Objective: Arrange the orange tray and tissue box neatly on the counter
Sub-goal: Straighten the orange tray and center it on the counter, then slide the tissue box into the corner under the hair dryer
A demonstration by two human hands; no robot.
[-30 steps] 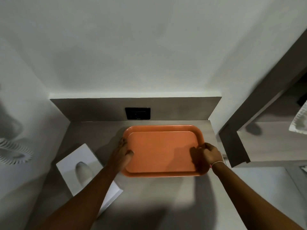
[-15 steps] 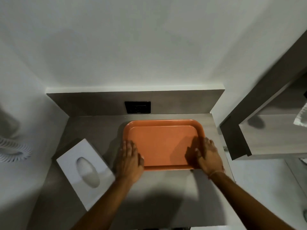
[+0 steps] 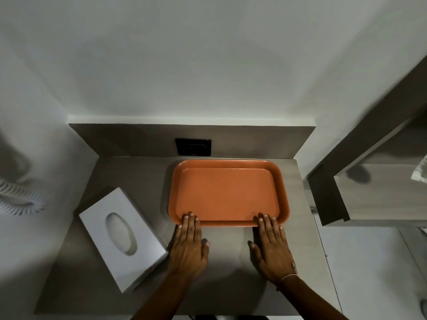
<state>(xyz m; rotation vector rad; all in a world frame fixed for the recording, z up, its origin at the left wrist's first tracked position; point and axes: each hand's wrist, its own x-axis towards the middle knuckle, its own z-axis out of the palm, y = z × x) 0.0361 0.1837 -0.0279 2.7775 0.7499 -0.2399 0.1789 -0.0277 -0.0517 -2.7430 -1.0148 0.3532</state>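
The orange tray lies flat on the grey counter, pushed close to the back splash and square to it. My left hand rests palm down on the counter, fingertips on the tray's near rim at its left corner. Flat in the same way, my right hand has its fingertips on the near rim by the right corner. Neither hand holds anything. The white tissue box lies at an angle on the counter's left part, just left of my left hand.
A black socket plate sits in the back splash behind the tray. A white coiled cord hangs on the left wall. A grey cabinet stands right of the counter, whose right edge runs just past the tray.
Both hands left the tray's side rims and slid back to its near rim, now lying flat. The tray sits closer to the back splash than before.
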